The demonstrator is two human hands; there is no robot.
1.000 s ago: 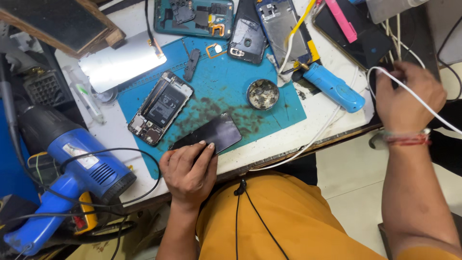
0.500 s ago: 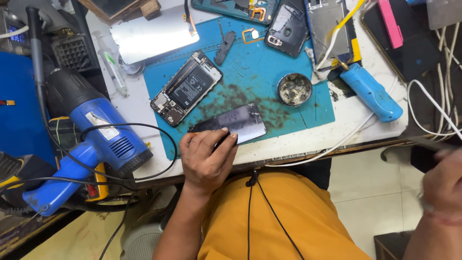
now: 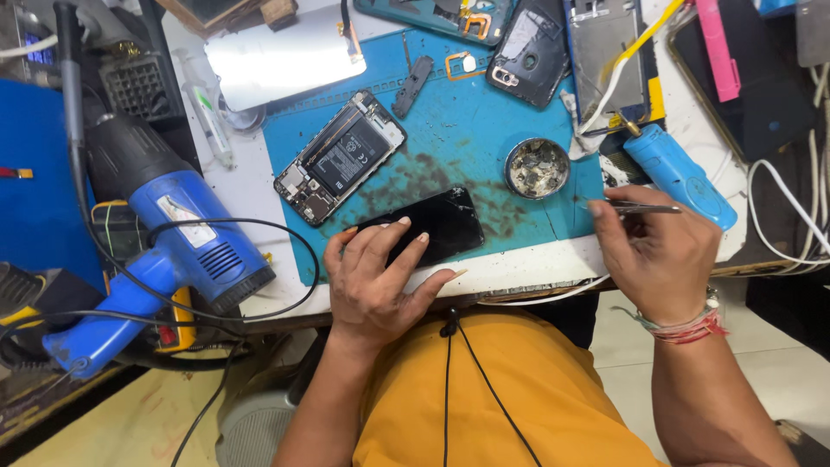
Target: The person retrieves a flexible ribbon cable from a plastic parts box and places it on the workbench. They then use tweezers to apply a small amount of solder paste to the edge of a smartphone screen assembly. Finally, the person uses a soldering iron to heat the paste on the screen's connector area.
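**Left hand pins the dark screen panel, right hand pinches tweezers**

Your left hand point(image 3: 378, 277) lies flat on the near edge of the blue work mat point(image 3: 450, 138), fingers spread and pressing down on a black phone screen panel point(image 3: 437, 227). The panel lies tilted on the mat, its near left end under your fingertips and its far right corner free. The hand is not wrapped round it; it holds the panel down with an open palm.

Your right hand point(image 3: 659, 255) hovers to the right, at the mat's near right corner, closed in a pinch on a pair of thin metal tweezers point(image 3: 644, 207). The tweezers lie roughly level, running left to right above your knuckles. They touch nothing on the bench.

Just beyond the tweezers, to their left, sits a small round metal dish point(image 3: 537, 168) holding bits of debris. Right of it lies a blue cylindrical tool point(image 3: 679, 173). Beyond your left hand, an opened phone point(image 3: 341, 157) rests diagonally on the mat with its battery and boards exposed. Dark grime covers the mat between that phone and the screen panel.

Off the mat to the left lies a blue heat gun point(image 3: 164, 242), its black cord looping toward the bench edge. At the far side lie another opened phone back point(image 3: 529, 50), a bare metal frame point(image 3: 605, 52) and a bright, glaring panel point(image 3: 281, 56).
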